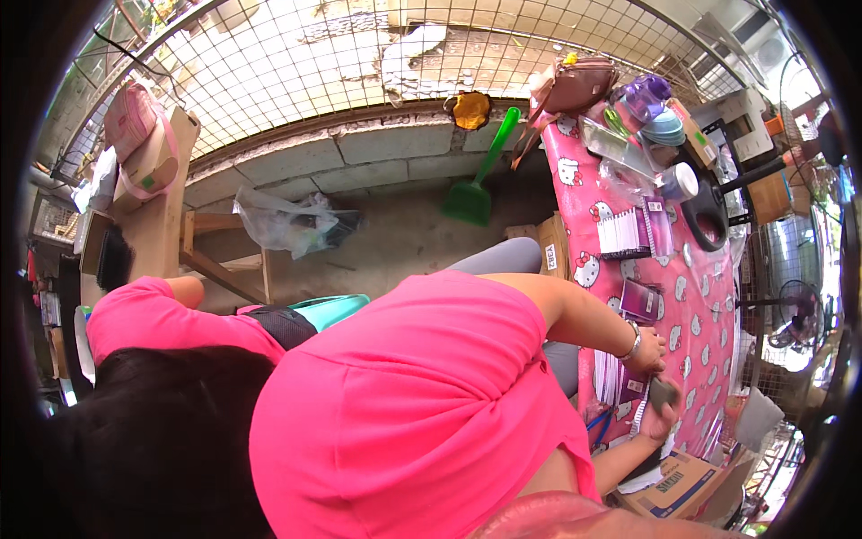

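My left hand [646,350], with a silver band at the wrist, reaches over the pink patterned table. Its fingers are bent together above a purple notebook, and what they pinch, if anything, is hidden. Just nearer, my right hand [663,417] is closed around a small dark grey, rounded object [664,393] whose kind I cannot make out. Beneath and beside both hands lie purple-covered notebooks [609,377] with white page edges. Another purple notebook [640,300] rests beyond my left hand.
Farther along the pink tablecloth [691,332] are a spiral notebook stack [622,234], a white-lidded cup [679,182] and a brown bag [579,85]. A cardboard box [669,485] sits at the near end. Another person's pink sleeve [135,323] shows at left. A green dustpan [467,203] leans by the wall.
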Tool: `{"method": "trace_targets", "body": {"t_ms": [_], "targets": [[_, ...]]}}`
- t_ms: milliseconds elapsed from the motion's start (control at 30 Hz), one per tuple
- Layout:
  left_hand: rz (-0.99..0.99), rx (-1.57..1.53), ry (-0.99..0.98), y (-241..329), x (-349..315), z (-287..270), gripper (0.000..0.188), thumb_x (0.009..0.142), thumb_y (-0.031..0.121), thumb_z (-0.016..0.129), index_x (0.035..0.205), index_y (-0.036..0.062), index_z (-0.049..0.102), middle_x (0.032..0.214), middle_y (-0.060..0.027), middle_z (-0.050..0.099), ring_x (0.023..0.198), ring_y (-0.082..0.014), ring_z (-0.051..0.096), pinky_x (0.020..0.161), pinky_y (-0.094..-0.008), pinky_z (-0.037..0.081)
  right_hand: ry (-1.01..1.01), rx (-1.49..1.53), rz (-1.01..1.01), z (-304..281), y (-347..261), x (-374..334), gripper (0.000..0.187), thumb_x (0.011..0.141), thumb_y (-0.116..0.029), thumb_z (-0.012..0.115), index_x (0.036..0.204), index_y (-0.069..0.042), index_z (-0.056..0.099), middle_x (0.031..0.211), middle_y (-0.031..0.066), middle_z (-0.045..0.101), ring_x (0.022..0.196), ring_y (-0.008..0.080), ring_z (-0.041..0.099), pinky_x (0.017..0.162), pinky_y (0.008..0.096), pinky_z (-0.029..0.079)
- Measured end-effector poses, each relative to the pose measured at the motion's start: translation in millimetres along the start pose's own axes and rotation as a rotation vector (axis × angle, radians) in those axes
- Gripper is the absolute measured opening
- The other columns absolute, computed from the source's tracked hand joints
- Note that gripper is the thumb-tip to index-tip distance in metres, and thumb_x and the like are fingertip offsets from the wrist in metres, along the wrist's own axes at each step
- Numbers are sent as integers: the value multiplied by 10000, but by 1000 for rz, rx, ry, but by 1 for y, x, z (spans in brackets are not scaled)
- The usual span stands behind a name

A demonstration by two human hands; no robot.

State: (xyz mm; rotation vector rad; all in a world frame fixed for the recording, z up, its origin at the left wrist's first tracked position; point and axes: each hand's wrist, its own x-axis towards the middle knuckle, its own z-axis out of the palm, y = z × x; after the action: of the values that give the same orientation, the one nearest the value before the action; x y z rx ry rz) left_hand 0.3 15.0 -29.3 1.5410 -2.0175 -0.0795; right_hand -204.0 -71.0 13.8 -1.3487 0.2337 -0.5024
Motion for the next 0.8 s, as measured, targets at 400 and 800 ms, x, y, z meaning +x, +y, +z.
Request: {"method": "trace_targets", "body": {"t_ms": [400, 800], "targets": [[-61, -63, -203, -6, 16, -12, 334, 825, 331, 636, 1069, 103, 636, 1121, -86, 627, 1134, -277, 547, 897, -425, 478, -63, 168, -52, -6, 5, 10, 510, 739, -198, 689, 1201, -17, 572, 1220, 116, 582, 1181, 264, 522, 1065, 382, 361], [-64, -225, -170, -34, 22, -23, 280, 800, 346, 690, 1010, 160, 690, 951, -93, 697, 929, -311, 656, 787, -439, 510, -31, 28, 97, -15, 7, 35, 466, 766, -189, 696, 1208, -75, 597, 1234, 122, 578, 1192, 310, 518, 1102, 443, 333]]}}
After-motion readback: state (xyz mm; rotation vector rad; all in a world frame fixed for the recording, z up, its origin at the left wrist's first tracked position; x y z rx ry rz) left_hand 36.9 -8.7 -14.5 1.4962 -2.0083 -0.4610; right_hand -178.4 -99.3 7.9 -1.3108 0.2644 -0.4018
